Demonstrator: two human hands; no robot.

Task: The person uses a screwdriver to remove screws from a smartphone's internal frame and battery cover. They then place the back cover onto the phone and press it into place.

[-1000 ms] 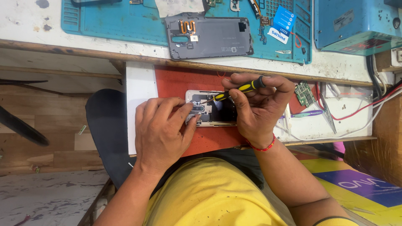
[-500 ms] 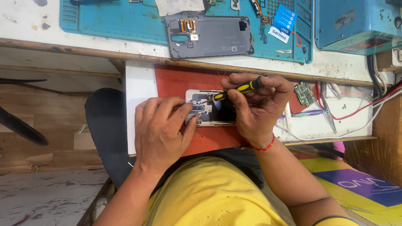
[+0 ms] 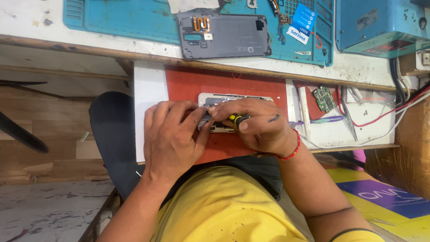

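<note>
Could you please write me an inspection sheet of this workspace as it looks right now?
Surface: red mat on a white pull-out shelf, below a white bench with a blue mat.
Job's things: opened phone on the red mat; yellow-and-black screwdriver.
Clutter: grey back cover, green circuit board, tweezers, purple tool, blue card.
Hands: left hand rests on the phone; right hand grips the screwdriver over it.
Cables: red, white and black wires at the shelf's right.
Surroundings: blue box, wooden floor.
</note>
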